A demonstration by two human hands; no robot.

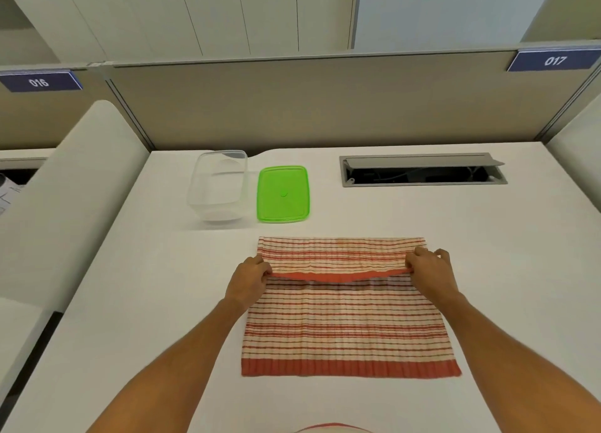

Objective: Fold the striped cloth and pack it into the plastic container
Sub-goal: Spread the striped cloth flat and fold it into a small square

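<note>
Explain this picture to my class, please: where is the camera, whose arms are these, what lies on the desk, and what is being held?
There is no machine here. A person wears a wide-angle camera on the head, looking forward and down, so the two bare arms reaching in from the bottom are the wearer's own. On the white desk lies a striped cloth. The left hand and the right hand each pinch one end of its red-banded edge, which sits folded part-way over the cloth. Behind the cloth stand a clear plastic container, open and with nothing seen inside, and beside it, apart, its green lid lying flat. Further right is a grey cable hatch set into the desk.
</note>
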